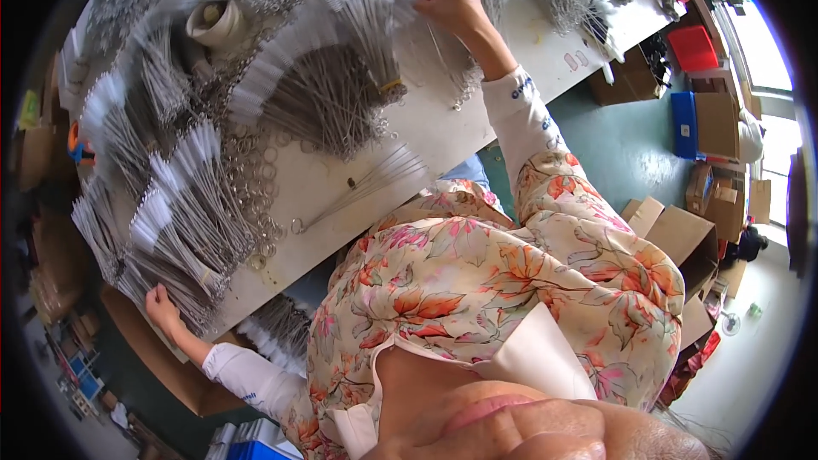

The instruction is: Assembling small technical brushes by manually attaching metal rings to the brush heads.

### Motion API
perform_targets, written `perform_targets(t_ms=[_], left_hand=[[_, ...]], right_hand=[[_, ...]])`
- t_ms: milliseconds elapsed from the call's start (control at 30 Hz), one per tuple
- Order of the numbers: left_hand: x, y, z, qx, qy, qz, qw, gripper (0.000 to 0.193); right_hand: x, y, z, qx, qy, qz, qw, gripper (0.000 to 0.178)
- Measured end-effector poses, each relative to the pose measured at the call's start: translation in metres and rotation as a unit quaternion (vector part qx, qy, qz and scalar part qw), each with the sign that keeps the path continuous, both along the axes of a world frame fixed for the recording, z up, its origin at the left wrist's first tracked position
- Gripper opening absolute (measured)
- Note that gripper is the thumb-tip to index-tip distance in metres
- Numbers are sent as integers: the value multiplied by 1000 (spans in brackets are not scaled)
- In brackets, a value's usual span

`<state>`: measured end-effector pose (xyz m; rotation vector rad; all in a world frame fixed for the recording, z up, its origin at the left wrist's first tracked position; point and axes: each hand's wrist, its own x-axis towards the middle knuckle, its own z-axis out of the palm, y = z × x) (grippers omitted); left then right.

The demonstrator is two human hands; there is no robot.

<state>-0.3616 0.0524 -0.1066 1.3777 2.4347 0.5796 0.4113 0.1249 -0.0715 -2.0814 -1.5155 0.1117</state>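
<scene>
Reaching across a white table (pixel 443 140), the right hand (pixel 449 2) rests on the far bundles of thin wire brushes with white bristle tips (pixel 358 0), its fingers curled together onto a few wire stems; whether they pinch one I cannot tell. At the near left corner of the table, the left hand (pixel 160 305) lies with fingers pressed together against another brush bundle (pixel 183 230). Between the hands lie a loose few brushes (pixel 366 183), small metal rings (pixel 256 179) and a tape roll (pixel 217 24). Cardboard boxes (pixel 682 238) stand on the floor to the right.
</scene>
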Motion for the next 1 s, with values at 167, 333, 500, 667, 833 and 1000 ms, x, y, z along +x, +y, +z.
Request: perform_targets(t_ms=[167, 333, 500, 667, 833, 1000], left_hand=[[14, 0, 14, -2, -58, 61, 996, 19], [17, -1, 30, 3, -56, 51, 997, 12], [17, -3, 32, 50, 52, 4, 997, 16], [76, 10, 72, 357, 126, 31, 925, 23], [219, 11, 138, 337, -71, -78, 936, 29], [334, 7, 122, 200, -613, -139, 752, 29]], right_hand=[[57, -21, 74, 74, 206, -54, 974, 16], [138, -9, 66, 41, -211, -134, 967, 16], [189, 12, 34, -111, -277, -114, 948, 26], [212, 26, 65, 87, -142, -32, 986, 18], [98, 13, 150, 277, 11, 126, 952, 17], [-10, 17, 121, 68, 627, 418, 653, 18]])
